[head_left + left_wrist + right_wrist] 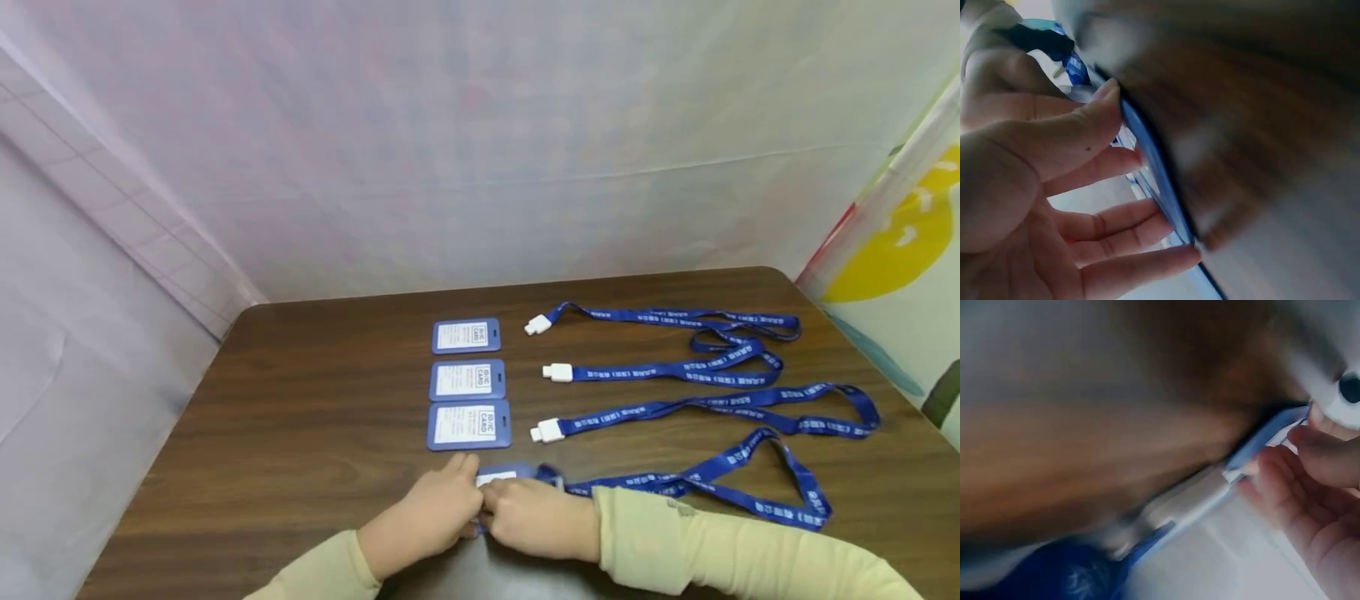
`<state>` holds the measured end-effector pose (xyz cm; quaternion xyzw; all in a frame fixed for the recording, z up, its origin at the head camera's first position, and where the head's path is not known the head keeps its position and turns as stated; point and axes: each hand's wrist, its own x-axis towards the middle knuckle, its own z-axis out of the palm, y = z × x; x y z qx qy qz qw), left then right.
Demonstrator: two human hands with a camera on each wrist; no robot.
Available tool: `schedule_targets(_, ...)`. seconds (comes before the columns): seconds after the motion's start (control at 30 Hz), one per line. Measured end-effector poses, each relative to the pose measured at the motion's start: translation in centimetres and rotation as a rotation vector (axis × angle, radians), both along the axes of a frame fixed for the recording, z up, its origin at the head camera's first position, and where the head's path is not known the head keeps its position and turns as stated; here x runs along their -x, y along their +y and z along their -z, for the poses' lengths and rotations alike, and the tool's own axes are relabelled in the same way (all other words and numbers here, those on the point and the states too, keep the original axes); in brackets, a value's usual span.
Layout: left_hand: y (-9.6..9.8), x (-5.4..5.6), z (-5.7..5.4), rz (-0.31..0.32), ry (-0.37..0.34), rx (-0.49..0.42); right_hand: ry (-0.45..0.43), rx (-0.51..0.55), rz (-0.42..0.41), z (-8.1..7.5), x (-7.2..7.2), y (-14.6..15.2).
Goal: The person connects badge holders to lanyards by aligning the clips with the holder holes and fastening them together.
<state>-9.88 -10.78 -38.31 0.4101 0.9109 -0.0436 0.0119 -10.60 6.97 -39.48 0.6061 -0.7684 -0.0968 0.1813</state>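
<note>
A blue ID card holder (519,471) with a white card lies at the table's near side, partly covered by both hands. My left hand (435,510) holds its left part; in the left wrist view the thumb and fingertips grip the blue edge (1157,165). My right hand (536,512) pinches the near part with curled fingers, beside the left fingertips. A blue lanyard (750,493) with white lettering runs from the holder's right end, past the right wrist, to a loop. Its clip is blurred and partly hidden, so I cannot tell how it is joined.
Three more blue card holders, far (466,336), middle (468,380) and near (469,425), lie in a column. To their right lie three blue lanyards with white clips (557,372), stretched rightward. The brown wooden table (315,400) ends at a pale cloth backdrop (480,167).
</note>
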Motion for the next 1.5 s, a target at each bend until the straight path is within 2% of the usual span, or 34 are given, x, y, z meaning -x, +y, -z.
schedule_targets(0.07, 0.2, -0.2, 0.1, -0.027, 0.015, 0.02, 0.004, -0.027, 0.039, -0.1, -0.1, 0.3)
schedule_targets(0.13, 0.2, -0.2, 0.0, -0.045, 0.018, 0.041, -0.063, -0.025, 0.09, -0.3, 0.0, 0.9)
schedule_targets(0.2, 0.1, -0.2, -0.1, -0.04, 0.016, 0.047, -0.121, -0.012, 0.118, -0.3, 0.2, 1.5)
schedule_targets(0.33, 0.1, 0.0, -0.3, -0.022, -0.006, 0.034, -0.16, 0.029, 0.16, -0.1, 0.9, 2.8)
schedule_targets(0.43, 0.2, 0.1, -0.3, -0.019, -0.018, 0.03, -0.183, 0.05, 0.215, 0.2, 1.2, 4.0)
schedule_targets(0.67, 0.2, 0.6, -0.4, -0.028, -0.045, 0.05, -0.327, 0.066, 0.355, 0.2, 1.4, 6.9)
schedule_targets(0.8, 0.2, 0.6, -0.4, -0.03, -0.054, 0.051, -0.331, 0.084, 0.413, 0.2, 1.3, 8.8)
schedule_targets(1.0, 0.3, 0.6, -0.5, -0.055, -0.086, 0.062, -0.326, 0.134, 0.458, 0.3, 0.8, 11.1)
schedule_targets(1.33, 0.3, 0.9, -0.8, -0.069, -0.119, 0.049, -0.205, 0.135, 0.605, 0.4, 0.5, 14.4)
schedule_targets(1.5, 0.1, 1.0, -0.7, -0.057, -0.114, 0.022, -0.219, 0.154, 0.614, 0.2, 0.6, 15.2)
